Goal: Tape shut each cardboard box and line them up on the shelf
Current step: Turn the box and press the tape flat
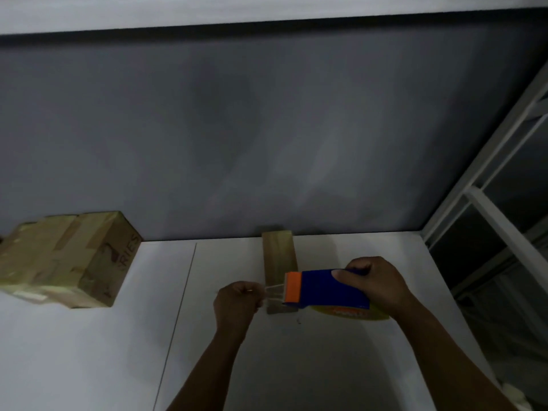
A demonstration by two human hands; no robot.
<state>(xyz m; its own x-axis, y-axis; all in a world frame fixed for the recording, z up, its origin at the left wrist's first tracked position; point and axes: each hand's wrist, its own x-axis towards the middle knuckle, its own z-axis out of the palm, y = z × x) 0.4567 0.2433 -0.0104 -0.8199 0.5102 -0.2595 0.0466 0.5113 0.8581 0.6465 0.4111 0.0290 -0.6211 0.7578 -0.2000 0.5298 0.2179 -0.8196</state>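
Observation:
A blue tape dispenser with an orange front and a yellow-labelled tape roll is gripped by my right hand above the white table. My left hand pinches the clear tape end drawn out from the dispenser's orange mouth. Behind the hands lies a narrow long cardboard box, reaching back to the wall. A larger cardboard box, with tape strips on its top and printed letters on its side, sits at the left.
The white table has a thin seam line running front to back. A grey wall stands behind it. A white metal shelf frame stands at the right.

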